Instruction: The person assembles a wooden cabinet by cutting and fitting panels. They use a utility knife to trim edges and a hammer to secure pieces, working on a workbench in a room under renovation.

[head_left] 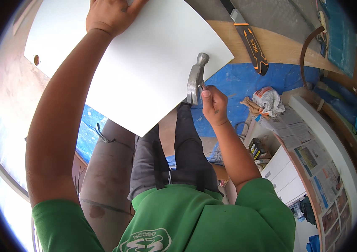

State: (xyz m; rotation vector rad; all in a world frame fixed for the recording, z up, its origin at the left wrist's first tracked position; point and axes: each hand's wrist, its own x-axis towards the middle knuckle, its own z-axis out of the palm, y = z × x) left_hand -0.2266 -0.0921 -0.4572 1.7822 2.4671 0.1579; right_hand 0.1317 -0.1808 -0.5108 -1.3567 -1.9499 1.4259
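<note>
My left hand [110, 16] lies on a large white board [144, 63], its thumb stretched out to the side; the fingertips are cut off by the upper edge of the picture. In my right hand [215, 105] is a claw hammer [197, 77], gripped with the fingers wrapped round its handle. The metal head is over the board's right part, near its lower right edge; whether it touches the surface I cannot tell. Most of the handle is hidden by my fist. One corner of the board points toward my body, above my legs.
A black and orange utility knife [252, 48] lies on the wooden surface right of the board. Beyond it curves a thin brown strip [303, 56]. A blue sheet [245, 80] lies below. At right, a crumpled plastic bag [268, 102] sits by newspaper-covered shelving [308, 155].
</note>
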